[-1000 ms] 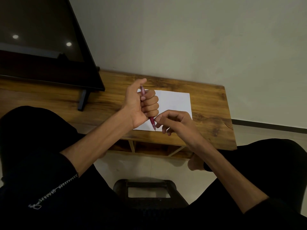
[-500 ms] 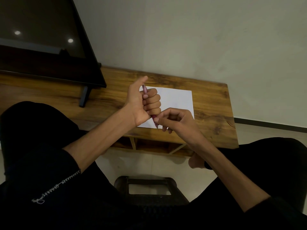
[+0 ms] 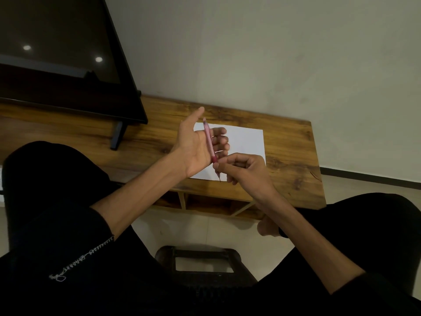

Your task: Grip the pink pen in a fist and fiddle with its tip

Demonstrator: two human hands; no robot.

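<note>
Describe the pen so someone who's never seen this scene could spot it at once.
Start at the wooden table against the wall, with a white sheet of paper on it. Above the sheet, the left hand is open and the right hand pinches the pen near its tip. It is the only slim pink stick there.

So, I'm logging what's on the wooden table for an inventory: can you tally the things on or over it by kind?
Pens: 1, the pink pen, pinched near its tip by the right hand, against the open left hand
Paper sheets: 1, the white sheet
Screens: 1, the dark screen on its stand
Total: 3
</note>
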